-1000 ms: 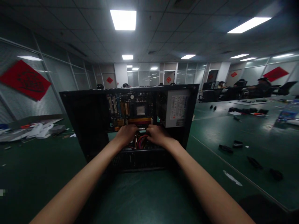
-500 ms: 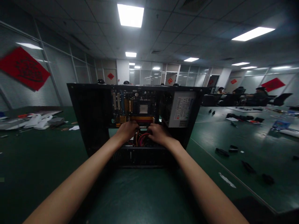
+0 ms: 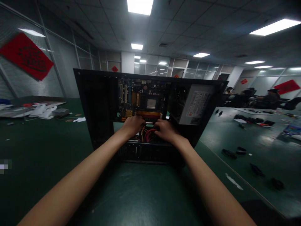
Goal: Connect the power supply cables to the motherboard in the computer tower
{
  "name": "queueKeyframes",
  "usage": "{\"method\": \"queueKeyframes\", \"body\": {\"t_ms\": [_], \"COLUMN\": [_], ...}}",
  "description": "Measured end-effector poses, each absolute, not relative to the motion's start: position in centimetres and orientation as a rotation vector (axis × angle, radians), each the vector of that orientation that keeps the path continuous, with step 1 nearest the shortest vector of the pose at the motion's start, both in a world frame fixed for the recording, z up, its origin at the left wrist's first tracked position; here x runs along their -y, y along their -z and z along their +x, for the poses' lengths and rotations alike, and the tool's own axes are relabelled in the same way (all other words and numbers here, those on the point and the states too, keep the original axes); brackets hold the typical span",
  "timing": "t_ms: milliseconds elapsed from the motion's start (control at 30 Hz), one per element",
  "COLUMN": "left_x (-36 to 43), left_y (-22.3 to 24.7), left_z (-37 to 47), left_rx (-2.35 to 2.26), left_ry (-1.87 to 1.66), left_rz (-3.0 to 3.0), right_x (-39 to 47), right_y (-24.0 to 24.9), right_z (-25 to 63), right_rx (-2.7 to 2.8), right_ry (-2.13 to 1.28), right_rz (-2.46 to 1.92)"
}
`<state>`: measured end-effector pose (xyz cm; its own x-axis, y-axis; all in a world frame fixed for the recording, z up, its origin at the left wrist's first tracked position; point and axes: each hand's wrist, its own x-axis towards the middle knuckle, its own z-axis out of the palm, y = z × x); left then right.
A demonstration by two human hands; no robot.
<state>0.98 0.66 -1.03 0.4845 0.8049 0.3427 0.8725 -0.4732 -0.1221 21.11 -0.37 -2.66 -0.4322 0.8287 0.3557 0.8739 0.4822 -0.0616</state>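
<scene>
An open black computer case point(image 3: 96, 94) stands in front of me on the green table. Inside it a motherboard point(image 3: 155, 97) carries a silvery square processor point(image 3: 151, 103) and orange and red memory slots point(image 3: 149, 115). My left hand point(image 3: 134, 125) is at the board's lower edge, just left of the memory slots, fingers curled and closed. Opposite it, my right hand point(image 3: 165, 130) is closed at the right end of the same edge. What the fingertips grip is hidden. Red and orange cables point(image 3: 148, 133) run between and below the hands.
A power supply point(image 3: 197, 103) sits in the case's upper right. On the table point(image 3: 131, 194), black parts point(image 3: 241, 150) and a white scrap point(image 3: 234, 181) lie to the right. Papers and plastic bags point(image 3: 44, 110) lie far left. People point(image 3: 270, 95) sit at the back right.
The view has shifted, so the case sits higher, further right and larger. Both hands stay at the board's lower edge, still closed.
</scene>
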Motion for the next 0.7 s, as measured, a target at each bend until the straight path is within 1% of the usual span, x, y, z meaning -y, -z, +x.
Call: {"method": "queueKeyframes", "body": {"t_ms": [300, 533, 700], "left_x": [-1.3, -0.5, 0.0], "left_y": [1.4, 0.5, 0.3], "left_z": [0.8, 1.3, 1.5], "left_rx": [1.466, 1.561, 1.514], "left_ry": [0.448, 0.331, 0.276], "left_rz": [-2.448, -2.502, -2.491], "right_x": [-0.1, -0.3, -0.1], "right_y": [3.1, 3.3, 3.2], "right_z": [21.3, 21.4, 21.2], "right_rx": [2.395, 2.393, 2.394], "right_ry": [0.173, 0.174, 0.177], "right_rz": [-1.41, -1.414, -1.407]}}
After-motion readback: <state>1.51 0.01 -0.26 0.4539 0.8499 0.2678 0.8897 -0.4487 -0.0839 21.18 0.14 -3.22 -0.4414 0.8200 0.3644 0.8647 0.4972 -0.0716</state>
